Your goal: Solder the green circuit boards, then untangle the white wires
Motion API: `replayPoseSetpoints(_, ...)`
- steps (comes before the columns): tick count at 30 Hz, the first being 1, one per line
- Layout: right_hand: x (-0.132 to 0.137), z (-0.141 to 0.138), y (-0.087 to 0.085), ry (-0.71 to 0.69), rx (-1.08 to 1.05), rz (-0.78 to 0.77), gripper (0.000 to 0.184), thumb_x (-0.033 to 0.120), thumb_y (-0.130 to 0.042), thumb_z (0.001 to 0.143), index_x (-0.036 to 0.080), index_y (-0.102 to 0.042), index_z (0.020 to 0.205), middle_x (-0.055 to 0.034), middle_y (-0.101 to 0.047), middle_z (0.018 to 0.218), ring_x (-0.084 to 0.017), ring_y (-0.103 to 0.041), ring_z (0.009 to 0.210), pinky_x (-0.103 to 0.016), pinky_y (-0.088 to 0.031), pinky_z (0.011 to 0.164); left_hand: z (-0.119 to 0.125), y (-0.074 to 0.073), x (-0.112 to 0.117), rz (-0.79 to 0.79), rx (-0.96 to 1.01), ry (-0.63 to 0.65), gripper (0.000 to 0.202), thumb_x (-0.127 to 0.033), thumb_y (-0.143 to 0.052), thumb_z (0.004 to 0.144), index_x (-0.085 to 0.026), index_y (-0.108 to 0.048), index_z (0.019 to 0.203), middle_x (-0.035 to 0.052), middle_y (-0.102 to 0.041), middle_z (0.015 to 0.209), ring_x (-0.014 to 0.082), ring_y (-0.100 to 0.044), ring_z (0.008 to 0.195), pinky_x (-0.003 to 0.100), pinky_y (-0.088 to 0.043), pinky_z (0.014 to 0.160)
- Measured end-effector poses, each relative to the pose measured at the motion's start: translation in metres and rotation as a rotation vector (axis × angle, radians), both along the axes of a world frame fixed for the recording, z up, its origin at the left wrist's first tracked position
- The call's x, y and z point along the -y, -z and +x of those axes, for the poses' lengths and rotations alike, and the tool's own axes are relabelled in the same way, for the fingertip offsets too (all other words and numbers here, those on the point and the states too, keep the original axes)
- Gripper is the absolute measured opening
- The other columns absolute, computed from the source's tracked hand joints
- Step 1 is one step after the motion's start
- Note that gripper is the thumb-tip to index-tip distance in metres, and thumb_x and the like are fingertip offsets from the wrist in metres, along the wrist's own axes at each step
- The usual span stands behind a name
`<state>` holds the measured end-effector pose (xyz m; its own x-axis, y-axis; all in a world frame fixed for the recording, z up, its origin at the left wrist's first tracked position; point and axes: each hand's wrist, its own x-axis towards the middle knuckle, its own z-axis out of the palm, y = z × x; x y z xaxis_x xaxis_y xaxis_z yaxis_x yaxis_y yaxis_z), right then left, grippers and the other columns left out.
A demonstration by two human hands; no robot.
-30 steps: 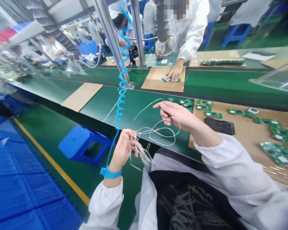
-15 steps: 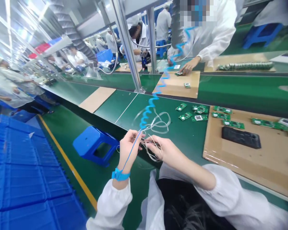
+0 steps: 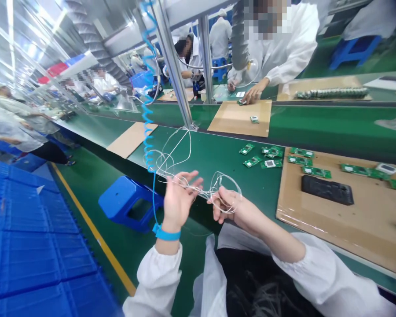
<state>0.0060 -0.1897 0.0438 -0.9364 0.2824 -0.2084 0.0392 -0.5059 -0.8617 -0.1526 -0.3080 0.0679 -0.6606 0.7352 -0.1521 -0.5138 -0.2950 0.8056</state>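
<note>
A tangle of thin white wire [image 3: 203,192] stretches between my two hands over the bench edge. My left hand [image 3: 178,200] is open, palm turned up and fingers spread, with strands running across it. Around that wrist sits a blue wrist strap [image 3: 167,234], tied to a coiled blue cord [image 3: 148,149] that rises to the upper left. My right hand [image 3: 229,204] is closed on the wire bundle, with loops standing out above its fingers. More loose wire loops hang over the green bench [image 3: 214,154] beyond my left hand.
Several green circuit boards [image 3: 251,162] lie at right, some on a cardboard sheet [image 3: 303,220] with a black tray-like piece [image 3: 326,189]. Across the bench, a co-worker's hand [image 3: 254,91] touches a board. A blue stool [image 3: 128,202] and blue crates [image 3: 36,246] stand at left.
My hands have moved apart, and the left has opened from a pinch. The wire loops have spread out to the left. The coiled blue cord has swung left.
</note>
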Motion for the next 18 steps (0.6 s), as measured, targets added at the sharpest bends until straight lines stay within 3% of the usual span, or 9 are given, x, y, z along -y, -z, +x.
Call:
replayPoseSetpoints(2,0.0,-0.009,0.002,0.072,0.039,0.097,0.069,0.084,-0.057,0.089,0.016,-0.068,0.083,-0.003,-0.065,0.061,-0.016,-0.061,0.054,-0.028,-0.05,0.057,0.016,0.005,-0.007,0.041,0.023,0.13,0.047,-0.061,-0.049,0.105,-0.017,-0.066,0.104,0.0134,-0.074,0.113,0.0246,-0.074,0.1,0.038,-0.059,0.088)
replayPoseSetpoints(3,0.0,-0.012,0.004,0.106,0.05,0.135,0.07,0.085,-0.054,0.089,0.017,-0.065,0.077,-0.0018,-0.061,0.056,-0.015,-0.059,0.052,-0.028,-0.049,0.056,0.021,0.007,-0.009,0.052,0.006,0.122,0.044,-0.058,-0.053,0.105,-0.016,-0.065,0.096,0.0111,-0.074,0.103,0.0228,-0.074,0.096,0.036,-0.059,0.087)
replayPoseSetpoints(6,0.001,-0.011,0.011,0.127,0.05,0.126,0.071,0.086,-0.045,0.093,0.019,-0.059,0.073,0.0021,-0.052,0.05,-0.015,-0.058,0.05,-0.028,-0.049,0.055,0.021,0.009,-0.011,0.055,-0.073,-0.032,0.042,-0.053,-0.061,0.102,-0.018,-0.053,0.079,0.0032,-0.066,0.084,0.0181,-0.07,0.086,0.032,-0.059,0.08)
replayPoseSetpoints(9,0.0,0.014,0.011,-0.012,0.056,0.215,0.063,0.079,-0.05,0.095,0.018,-0.067,0.094,-0.0015,-0.064,0.063,-0.02,-0.066,0.06,-0.035,-0.056,0.063,0.009,0.004,-0.007,-0.005,-0.141,-0.177,0.043,-0.055,-0.062,0.101,-0.02,-0.048,0.081,0.0022,-0.064,0.089,0.0177,-0.068,0.091,0.031,-0.059,0.08)
replayPoseSetpoints(11,-0.003,0.037,-0.001,0.041,0.084,0.507,0.05,0.067,-0.056,0.099,0.02,-0.069,0.11,-0.0069,-0.073,0.085,-0.023,-0.072,0.078,-0.041,-0.059,0.077,0.004,0.001,-0.004,-0.019,-0.176,-0.24,0.042,-0.054,-0.061,0.102,-0.02,-0.048,0.081,0.0019,-0.062,0.09,0.0152,-0.065,0.091,0.027,-0.056,0.079)
replayPoseSetpoints(14,-0.008,0.056,-0.034,0.521,0.031,1.041,0.024,0.043,-0.057,0.106,0.026,-0.067,0.12,-0.0097,-0.071,0.114,-0.025,-0.069,0.108,-0.045,-0.055,0.097,0.006,-0.001,-0.006,-0.017,-0.158,-0.184,0.041,-0.052,-0.059,0.104,-0.019,-0.05,0.081,0.0012,-0.059,0.087,0.0111,-0.057,0.078,0.021,-0.051,0.071)
replayPoseSetpoints(15,-0.009,0.055,-0.045,0.582,-0.044,1.203,0.023,0.037,-0.06,0.105,0.026,-0.065,0.125,-0.0106,-0.069,0.122,-0.026,-0.066,0.118,-0.045,-0.053,0.102,0.009,-0.002,-0.008,-0.009,-0.129,-0.139,0.04,-0.052,-0.059,0.104,-0.019,-0.051,0.082,0.0013,-0.059,0.087,0.011,-0.056,0.076,0.021,-0.051,0.07)
replayPoseSetpoints(16,-0.01,0.048,-0.053,0.532,-0.12,1.367,0.029,0.035,-0.065,0.102,0.026,-0.063,0.13,-0.0122,-0.066,0.131,-0.029,-0.06,0.129,-0.047,-0.05,0.109,0.013,-0.004,-0.011,0.007,-0.091,-0.096,0.04,-0.052,-0.059,0.104,-0.019,-0.051,0.083,0.0016,-0.059,0.087,0.0114,-0.056,0.076,0.022,-0.052,0.07)
replayPoseSetpoints(18,-0.012,0.028,-0.056,0.292,-0.164,1.651,0.048,0.039,-0.074,0.097,0.019,-0.059,0.138,-0.0173,-0.061,0.143,-0.036,-0.049,0.143,-0.054,-0.042,0.117,0.02,-0.007,-0.016,0.043,-0.03,-0.032,0.039,-0.052,-0.06,0.103,-0.019,-0.053,0.084,0.0024,-0.059,0.089,0.0128,-0.06,0.08,0.024,-0.054,0.072)
